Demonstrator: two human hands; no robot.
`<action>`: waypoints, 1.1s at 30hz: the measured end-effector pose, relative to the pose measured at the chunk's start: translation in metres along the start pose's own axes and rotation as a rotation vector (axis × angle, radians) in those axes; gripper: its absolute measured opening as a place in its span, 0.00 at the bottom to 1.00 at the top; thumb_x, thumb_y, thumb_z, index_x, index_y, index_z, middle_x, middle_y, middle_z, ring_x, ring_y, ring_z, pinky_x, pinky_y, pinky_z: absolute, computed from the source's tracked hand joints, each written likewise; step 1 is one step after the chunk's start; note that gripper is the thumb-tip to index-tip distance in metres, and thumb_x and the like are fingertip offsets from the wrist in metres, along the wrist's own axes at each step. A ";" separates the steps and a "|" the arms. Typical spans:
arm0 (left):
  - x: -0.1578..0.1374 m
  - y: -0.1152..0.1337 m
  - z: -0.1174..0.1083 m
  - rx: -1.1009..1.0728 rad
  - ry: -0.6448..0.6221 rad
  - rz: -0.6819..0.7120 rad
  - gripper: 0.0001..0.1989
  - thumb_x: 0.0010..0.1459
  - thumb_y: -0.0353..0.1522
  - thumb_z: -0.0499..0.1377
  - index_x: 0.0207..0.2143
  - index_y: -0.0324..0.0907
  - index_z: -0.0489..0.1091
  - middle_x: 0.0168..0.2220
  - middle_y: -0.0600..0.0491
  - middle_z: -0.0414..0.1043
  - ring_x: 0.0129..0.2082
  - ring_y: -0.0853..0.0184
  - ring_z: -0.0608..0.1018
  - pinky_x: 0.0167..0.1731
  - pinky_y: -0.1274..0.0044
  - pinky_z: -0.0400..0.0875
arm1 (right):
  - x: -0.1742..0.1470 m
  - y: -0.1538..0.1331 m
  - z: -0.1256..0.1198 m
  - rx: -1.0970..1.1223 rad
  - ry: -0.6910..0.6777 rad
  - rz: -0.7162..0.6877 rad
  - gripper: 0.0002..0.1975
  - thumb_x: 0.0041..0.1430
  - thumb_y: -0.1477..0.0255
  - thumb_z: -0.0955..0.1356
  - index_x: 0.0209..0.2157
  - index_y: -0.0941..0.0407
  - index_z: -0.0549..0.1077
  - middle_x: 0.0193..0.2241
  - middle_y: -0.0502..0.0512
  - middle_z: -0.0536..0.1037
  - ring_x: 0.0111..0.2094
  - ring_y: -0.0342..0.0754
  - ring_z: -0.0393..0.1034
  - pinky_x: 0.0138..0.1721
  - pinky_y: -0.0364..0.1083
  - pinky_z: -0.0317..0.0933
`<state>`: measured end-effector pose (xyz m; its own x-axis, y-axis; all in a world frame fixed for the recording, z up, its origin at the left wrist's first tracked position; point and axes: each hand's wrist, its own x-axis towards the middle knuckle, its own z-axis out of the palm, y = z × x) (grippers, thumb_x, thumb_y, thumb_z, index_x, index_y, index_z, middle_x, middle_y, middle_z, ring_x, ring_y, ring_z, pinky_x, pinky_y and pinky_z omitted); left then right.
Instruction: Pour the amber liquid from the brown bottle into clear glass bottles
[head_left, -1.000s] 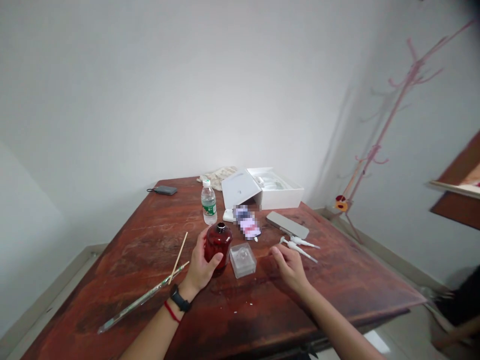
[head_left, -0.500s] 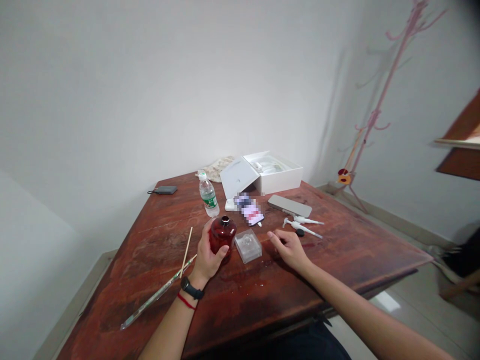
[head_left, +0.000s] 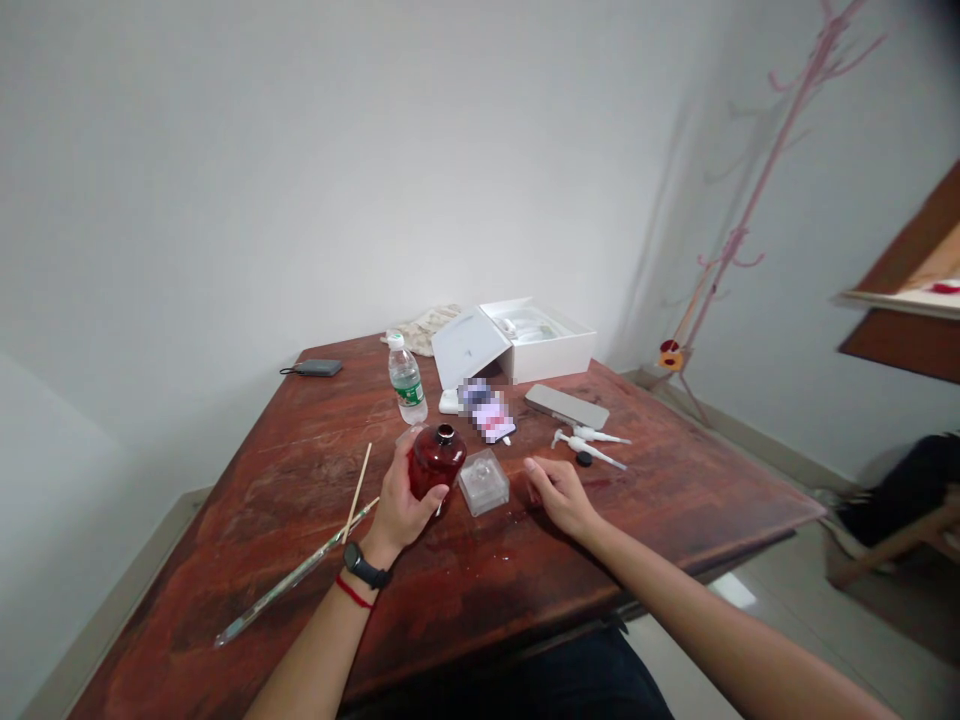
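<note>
My left hand is wrapped round a dark red glass bottle with an uncapped silver-coloured neck, tilted slightly to the right. Whether its base touches the table is hard to tell. Just right of it lies a clear square container. My right hand is curled closed at the table, right of the container, with nothing showing in its fingers. Beyond that hand are two white pump dispenser heads and a small black cap. A clear plastic water bottle with a green label stands behind the red bottle.
On the wooden table lie a thin stick, a long clear-wrapped packet, a phone, a grey case and a grey device. An open white box stands at the back. Water drops dot the front.
The view has swung slightly right, so things sit further left in it. The red bottle in my left hand leans a little more to the right. My right hand stays closed.
</note>
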<state>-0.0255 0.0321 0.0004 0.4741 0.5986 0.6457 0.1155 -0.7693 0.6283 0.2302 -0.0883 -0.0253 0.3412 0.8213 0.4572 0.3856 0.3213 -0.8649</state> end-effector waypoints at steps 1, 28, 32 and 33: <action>0.000 0.000 0.000 0.007 0.003 -0.002 0.46 0.68 0.62 0.57 0.72 0.38 0.58 0.66 0.33 0.71 0.66 0.43 0.76 0.67 0.55 0.68 | -0.001 0.000 0.000 0.020 -0.002 0.010 0.39 0.71 0.37 0.59 0.18 0.51 0.68 0.13 0.49 0.67 0.16 0.46 0.61 0.22 0.46 0.56; 0.001 -0.022 -0.003 -0.106 0.245 -0.034 0.42 0.64 0.61 0.64 0.66 0.40 0.67 0.60 0.38 0.76 0.59 0.46 0.79 0.63 0.58 0.69 | 0.086 -0.025 -0.012 -0.085 -0.430 -0.133 0.21 0.68 0.50 0.71 0.41 0.54 0.81 0.40 0.56 0.83 0.41 0.53 0.76 0.42 0.49 0.68; 0.005 -0.022 -0.004 -0.159 0.317 -0.066 0.38 0.67 0.62 0.59 0.61 0.40 0.71 0.55 0.41 0.79 0.53 0.50 0.81 0.59 0.62 0.72 | 0.079 -0.010 -0.007 -0.071 -0.400 -0.145 0.25 0.73 0.48 0.65 0.43 0.55 0.80 0.41 0.57 0.83 0.44 0.55 0.77 0.46 0.51 0.69; 0.006 -0.022 -0.004 -0.172 0.329 -0.074 0.37 0.68 0.62 0.59 0.60 0.40 0.72 0.53 0.42 0.79 0.52 0.51 0.81 0.58 0.63 0.73 | 0.075 -0.006 -0.006 -0.066 -0.399 -0.147 0.25 0.74 0.48 0.65 0.44 0.55 0.80 0.41 0.58 0.83 0.44 0.55 0.77 0.47 0.52 0.70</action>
<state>-0.0289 0.0529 -0.0079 0.1609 0.7123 0.6832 -0.0230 -0.6893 0.7241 0.2588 -0.0313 0.0161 -0.0748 0.8911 0.4477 0.4642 0.4284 -0.7752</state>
